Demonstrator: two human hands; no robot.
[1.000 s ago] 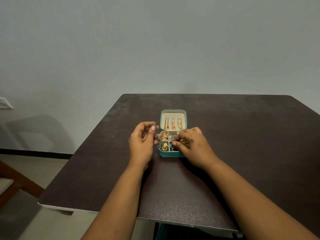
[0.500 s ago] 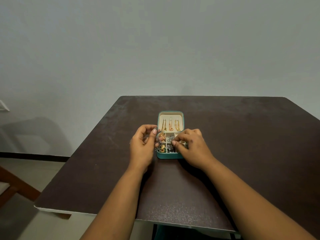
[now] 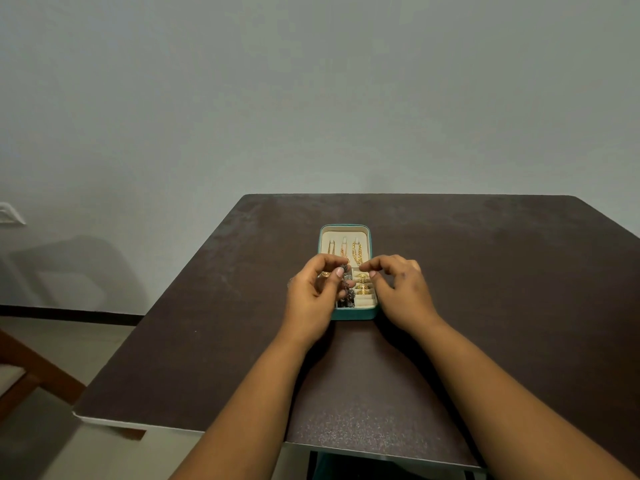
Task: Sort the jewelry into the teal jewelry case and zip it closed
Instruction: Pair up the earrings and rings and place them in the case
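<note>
left hand (image 3: pixel 311 294) sat at the case's left edge, fingers curled, thumb and forefinger pinching a dark beaded chain (image 3: pixel 347 289). the chain hung from the pinch down into the left side of the case's near half, its lower end bunched in the near-left compartment. right hand (image 3: pixel 401 289) sat at the case's right edge, fingers loosely curled over the near half, thumb and forefinger tips close together above the ring slots; could not tell whether they pinched anything, nothing visible between them.

teal jewelry case (image 3: pixel 353 314) lay open on the table, directly between the two hands, both hands overlapping its near half. lid folded flat away from the person, cream lining, three gold chains (image 3: pixel 356 251) hanging side by side in the lid. near half: cream ring rolls on the right with gold rings (image 3: pixel 362 285) seated in them, small compartments on the left mostly hidden by the left hand and the chain. teal outer wall visible at the near end. zipper not readable at this size.

dark brown table (image 3: pixel 485 271) under the case, case sitting around its middle. plain pale wall (image 3: pixel 311 98) beyond the case's far side. part of a wooden chair (image 3: pixel 31 372) well left of the case, off the table.
</note>
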